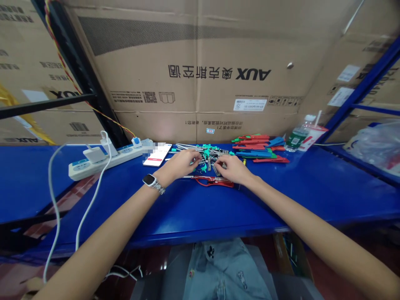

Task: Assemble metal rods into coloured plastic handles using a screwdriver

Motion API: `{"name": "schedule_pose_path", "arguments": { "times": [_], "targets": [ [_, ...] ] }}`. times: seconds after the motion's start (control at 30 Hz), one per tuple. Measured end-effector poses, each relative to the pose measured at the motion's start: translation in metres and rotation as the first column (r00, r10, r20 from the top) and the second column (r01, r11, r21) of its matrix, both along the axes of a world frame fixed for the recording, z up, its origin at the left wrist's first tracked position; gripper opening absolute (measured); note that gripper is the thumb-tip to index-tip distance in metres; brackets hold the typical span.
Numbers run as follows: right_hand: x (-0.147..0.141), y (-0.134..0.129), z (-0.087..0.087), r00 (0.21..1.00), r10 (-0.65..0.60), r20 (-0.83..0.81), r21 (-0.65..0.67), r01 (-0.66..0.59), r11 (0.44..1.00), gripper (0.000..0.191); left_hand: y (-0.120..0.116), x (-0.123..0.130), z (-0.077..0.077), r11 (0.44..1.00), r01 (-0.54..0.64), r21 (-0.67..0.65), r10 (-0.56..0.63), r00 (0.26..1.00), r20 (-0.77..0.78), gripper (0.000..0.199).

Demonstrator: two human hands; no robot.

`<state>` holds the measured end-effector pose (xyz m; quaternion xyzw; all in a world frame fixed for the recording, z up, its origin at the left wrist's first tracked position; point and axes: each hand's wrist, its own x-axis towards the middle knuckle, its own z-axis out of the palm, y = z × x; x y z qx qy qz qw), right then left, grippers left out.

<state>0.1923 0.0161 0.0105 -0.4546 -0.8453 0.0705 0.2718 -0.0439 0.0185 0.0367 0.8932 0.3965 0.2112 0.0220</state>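
Observation:
A pile of small green, clear and metal parts lies on the blue table. My left hand, with a watch at the wrist, is at the pile's left side, its fingers curled together; what they hold is too small to name. At the pile's right side, my right hand has thumb and fingers pinched near a clear piece, and its grip is hard to make out. Just in front of both hands lies an open-framed red lighter-like piece with a metal rod pointing left.
Red, blue and green plastic pieces are stacked behind right, near a bottle and a cup. A phone and a power strip with cables lie left. A cardboard wall stands behind.

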Motion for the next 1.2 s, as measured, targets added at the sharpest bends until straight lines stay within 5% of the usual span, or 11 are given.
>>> {"name": "schedule_pose_path", "arguments": {
  "times": [0.33, 0.83, 1.2],
  "targets": [
    [-0.005, 0.005, -0.013, 0.999, 0.003, -0.038, 0.021, -0.002, 1.000, 0.012, 0.001, -0.021, -0.023, 0.999, -0.014, -0.046, 0.021, 0.986, 0.163, 0.016],
    [-0.004, -0.002, -0.016, 0.996, 0.084, -0.043, 0.093, -0.079, 0.993, 0.014, 0.004, -0.022, -0.027, 0.994, -0.018, -0.105, 0.014, 0.999, -0.035, 0.025],
    [-0.022, 0.012, 0.001, 0.939, 0.121, 0.321, 0.094, -0.159, 0.983, 0.018, -0.002, -0.010, -0.025, 1.000, -0.009, -0.025, 0.008, 0.999, -0.053, 0.024]
  ]
}}
